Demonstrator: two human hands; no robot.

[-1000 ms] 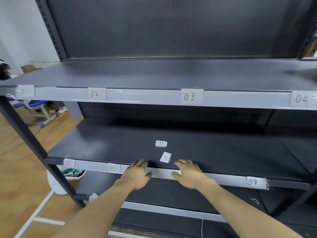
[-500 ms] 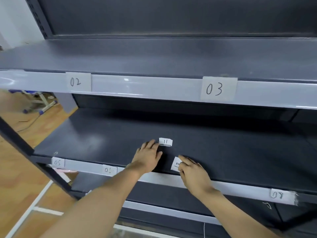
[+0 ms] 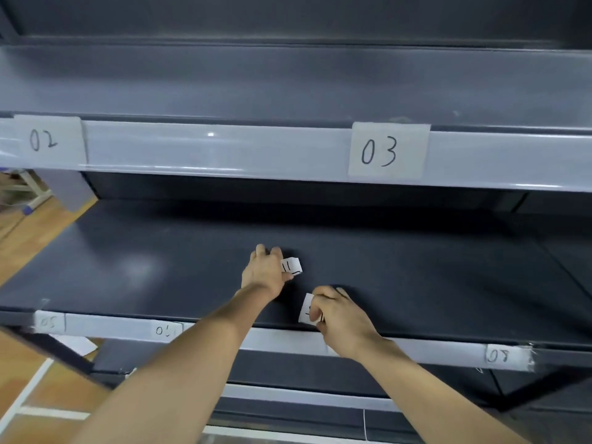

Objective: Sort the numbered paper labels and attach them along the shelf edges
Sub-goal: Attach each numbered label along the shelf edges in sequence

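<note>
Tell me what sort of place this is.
Probably a stockroom or shop being set up: bare dark metal shelving, its pale edge strips carrying handwritten number labels such as 03 and 08. The left hand and right hand each handle a loose label.

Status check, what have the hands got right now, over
Left hand pinching label 11 on the middle shelf. Right hand gripping another loose label, number hidden. Nothing in the way.

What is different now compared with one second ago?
Both hands left the shelf's front edge and reached onto the shelf: the left hand has taken hold of label 11, the right hand of the nearer label. Labels 02 and 03 remain attached.
</note>
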